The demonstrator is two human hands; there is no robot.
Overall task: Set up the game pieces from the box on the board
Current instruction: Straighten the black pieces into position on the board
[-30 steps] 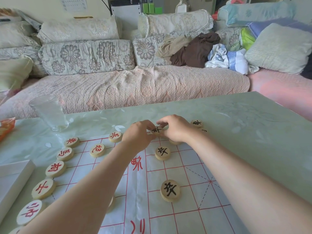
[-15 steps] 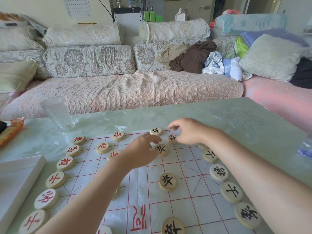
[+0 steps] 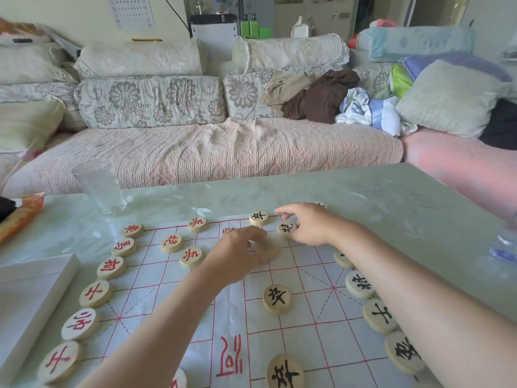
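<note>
A thin board sheet (image 3: 305, 275) with red grid lines lies on the table. Round wooden pieces with red characters (image 3: 95, 293) run down its left side; pieces with black characters (image 3: 360, 284) run down the right under my right forearm. My left hand (image 3: 237, 254) rests fingers-down over a black-character piece (image 3: 270, 251) near the board's middle, half hiding it. My right hand (image 3: 309, 224) sits at the far edge, its thumb and fingers touching a black-character piece (image 3: 287, 227). Another black piece (image 3: 258, 217) lies just beyond.
A white box (image 3: 25, 298) stands at the left edge of the table. A clear drinking glass (image 3: 99, 186) is at the far left, an orange packet (image 3: 19, 217) beside it. A sofa with cushions and clothes lies beyond the table.
The view has tilted down, showing more of the near board. My hands have separated: the left came back over a black piece, the right stayed by the far edge on another piece.
</note>
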